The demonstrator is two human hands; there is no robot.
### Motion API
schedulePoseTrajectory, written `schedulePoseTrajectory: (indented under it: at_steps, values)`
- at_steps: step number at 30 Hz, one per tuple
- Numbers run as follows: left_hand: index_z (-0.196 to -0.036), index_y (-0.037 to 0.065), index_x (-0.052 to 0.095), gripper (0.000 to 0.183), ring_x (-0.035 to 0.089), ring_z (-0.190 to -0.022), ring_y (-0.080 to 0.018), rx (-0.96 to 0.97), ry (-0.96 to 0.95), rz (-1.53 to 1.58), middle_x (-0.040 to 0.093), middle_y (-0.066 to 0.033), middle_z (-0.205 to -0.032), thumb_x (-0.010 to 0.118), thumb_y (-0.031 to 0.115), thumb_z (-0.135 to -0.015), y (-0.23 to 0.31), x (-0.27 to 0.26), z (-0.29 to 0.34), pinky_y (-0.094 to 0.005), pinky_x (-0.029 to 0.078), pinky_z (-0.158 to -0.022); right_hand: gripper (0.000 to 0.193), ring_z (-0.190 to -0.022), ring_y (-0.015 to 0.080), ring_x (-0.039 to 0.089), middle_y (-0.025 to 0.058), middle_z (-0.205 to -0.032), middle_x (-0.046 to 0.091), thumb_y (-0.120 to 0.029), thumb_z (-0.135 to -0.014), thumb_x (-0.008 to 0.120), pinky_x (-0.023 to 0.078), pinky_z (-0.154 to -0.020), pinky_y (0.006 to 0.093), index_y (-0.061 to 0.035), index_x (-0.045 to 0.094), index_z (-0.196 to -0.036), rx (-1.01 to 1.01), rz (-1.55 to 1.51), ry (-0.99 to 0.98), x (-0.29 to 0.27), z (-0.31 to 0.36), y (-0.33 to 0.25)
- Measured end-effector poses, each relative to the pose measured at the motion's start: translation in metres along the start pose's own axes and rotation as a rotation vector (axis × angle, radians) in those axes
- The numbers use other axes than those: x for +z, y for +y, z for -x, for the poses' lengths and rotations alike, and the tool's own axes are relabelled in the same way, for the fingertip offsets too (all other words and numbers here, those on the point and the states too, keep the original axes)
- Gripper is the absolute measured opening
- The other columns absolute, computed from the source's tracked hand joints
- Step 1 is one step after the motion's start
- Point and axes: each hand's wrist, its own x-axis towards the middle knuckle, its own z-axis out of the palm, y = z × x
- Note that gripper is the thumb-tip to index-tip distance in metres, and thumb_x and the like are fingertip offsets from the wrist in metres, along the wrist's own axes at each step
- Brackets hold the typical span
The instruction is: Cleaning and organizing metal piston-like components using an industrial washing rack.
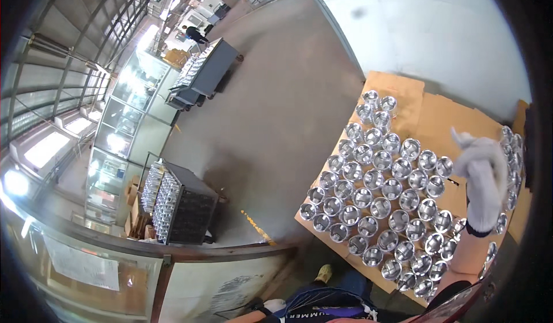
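Right hand (483, 164), in a pale greyish-white fabric glove, is held out over the right side of the piece layout, one glove tip poking up and to the left. The rest looks kinda bunched, and whether anything is pinched in it can't be told. Left hand (275, 305) is mostly cut off and blurry down at the bottom edge, pale with a dark cuff behind it, so no telling how its fingers are set.

Just left of the right hand, a big batch of silvery, round, cup-shaped metal pieces (391, 189) is laid out on a brown cardboard-topped counter (440, 116). Most are stood upright, long axis vertical, hollow ends facing up. They're packed in slanting rows, close together. Super shiny look: bright rims, dark hollows, chunky shapes visible inside. More silvery pieces (511, 173) can be seen on the hand's other side.

Farther out, a white wall panel (426, 23) is seen behind the counter, and a dark cart (193, 211) loaded with shiny parts is parked on the grey floor (282, 92).
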Motion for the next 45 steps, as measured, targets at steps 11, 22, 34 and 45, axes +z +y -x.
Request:
schedulePoseTrajectory:
  at_steps: [11,22,34,45]
  values:
    - [-0.097,0.003,0.064,0.037,0.066,-0.094,-0.0334,0.084,0.197,0.698,0.067,-0.0205,-0.093,0.045,0.034,-0.09,-0.036,-0.192,0.005,-0.0449,0.048,-0.085,0.04,-0.093,0.0246,0.066,0.0099,-0.099,0.068,-0.035,-0.098,0.054,0.046,-0.106,0.0451,0.0017,0.067,-0.106,-0.304,0.641,-0.664,-0.007,0.024,-0.285]
    - [-0.103,0.001,0.07,0.044,0.067,-0.094,-0.0326,0.368,-0.068,0.255,0.07,-0.0204,-0.099,0.051,0.038,-0.088,-0.107,-0.263,-0.1,-0.0422,0.049,-0.084,0.039,-0.102,0.0249,0.064,0.0115,-0.108,0.066,-0.031,-0.099,0.052,0.047,-0.106,0.0429,0.0031,0.063,-0.113,0.084,1.135,-0.27,0.101,0.17,-0.439]
    - [-0.103,0.001,0.068,0.042,0.066,-0.067,-0.0265,0.501,-0.067,-0.051,0.069,-0.0167,-0.084,0.05,0.036,-0.087,-0.058,-0.316,-0.089,-0.0399,0.05,-0.066,0.039,-0.111,0.0252,0.061,0.0133,-0.118,0.064,-0.028,-0.1,0.05,0.048,-0.106,0.0404,0.0047,0.059,-0.12,0.316,1.457,0.128,0.209,0.278,-0.534]
    - [-0.12,0.007,0.067,0.055,0.057,-0.122,-0.0395,0.418,-0.081,-0.526,0.063,-0.0214,-0.128,0.046,0.045,-0.086,0.048,-0.314,-0.113,-0.0436,0.043,-0.103,0.041,-0.12,0.0255,0.059,0.0149,-0.127,0.061,-0.025,-0.101,0.048,0.048,-0.106,0.0381,0.0062,0.054,-0.127,0.534,1.63,0.621,0.233,0.416,-0.598]
